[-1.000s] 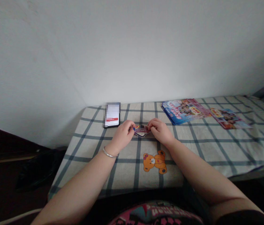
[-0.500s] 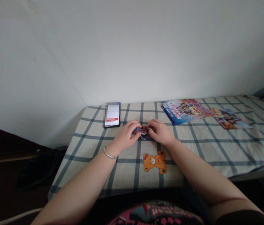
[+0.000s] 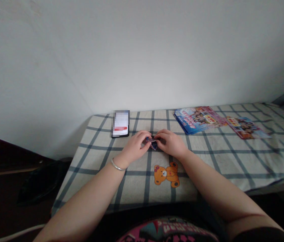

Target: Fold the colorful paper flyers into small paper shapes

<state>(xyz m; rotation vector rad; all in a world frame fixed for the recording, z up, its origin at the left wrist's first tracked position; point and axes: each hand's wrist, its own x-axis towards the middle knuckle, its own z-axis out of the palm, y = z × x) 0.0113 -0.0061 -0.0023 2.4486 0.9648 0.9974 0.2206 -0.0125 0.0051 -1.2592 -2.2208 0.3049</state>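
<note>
Between my two hands is a small piece of folded printed paper (image 3: 153,145), dark blue and reddish, resting on or just above the checked cloth. My left hand (image 3: 138,144), with a silver bangle at the wrist, pinches its left side between thumb and fingers. From the other side my right hand (image 3: 170,143) grips its right part, fingers bent and close to the left fingertips. Much of the folded paper is hidden behind the fingers.
A phone (image 3: 121,123) with a lit screen lies left of my hands. Printed flyers (image 3: 194,119) are stacked at the back right, another flyer (image 3: 246,127) beside them. The checked tablecloth (image 3: 232,158) bears a bear picture (image 3: 166,174). A white wall (image 3: 142,60) rises behind.
My right hand has moved slightly left, closer to my left hand. The folded paper's visible part has become smaller and changed shape. My left hand stays nearly still.
</note>
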